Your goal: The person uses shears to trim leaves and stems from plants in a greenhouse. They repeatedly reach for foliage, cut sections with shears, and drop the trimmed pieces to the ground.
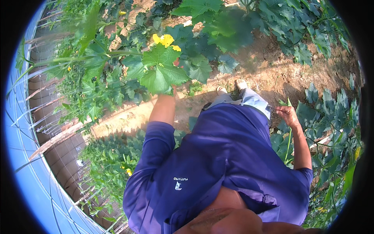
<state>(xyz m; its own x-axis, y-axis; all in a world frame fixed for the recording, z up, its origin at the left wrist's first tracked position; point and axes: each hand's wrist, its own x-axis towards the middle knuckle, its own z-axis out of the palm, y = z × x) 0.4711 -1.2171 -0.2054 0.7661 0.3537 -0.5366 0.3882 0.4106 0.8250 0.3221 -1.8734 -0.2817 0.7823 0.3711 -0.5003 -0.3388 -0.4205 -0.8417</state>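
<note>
My left arm reaches forward, and my left hand [174, 88] is mostly hidden behind a broad green gourd-like leaf [163, 76]. Whether it grips anything there cannot be seen. Just above that leaf is a yellow flower [164, 40]. A long green vine stem [117, 53] runs in from the left towards the leaf. My right hand [287, 114] is beside my right hip, its fingers pinched on a thin object [271, 107] too small to identify. Green leaf tips [287, 101] show just beyond that hand, and a pale green stem [288, 146] hangs below it.
Leafy vines [298, 17] border the bare soil path [280, 70] where my feet [241, 84] stand. More foliage [321, 117] grows close on the right. At the left are a wire trellis with wooden poles [61, 137] and a wall [62, 159] bearing chalk-like marks.
</note>
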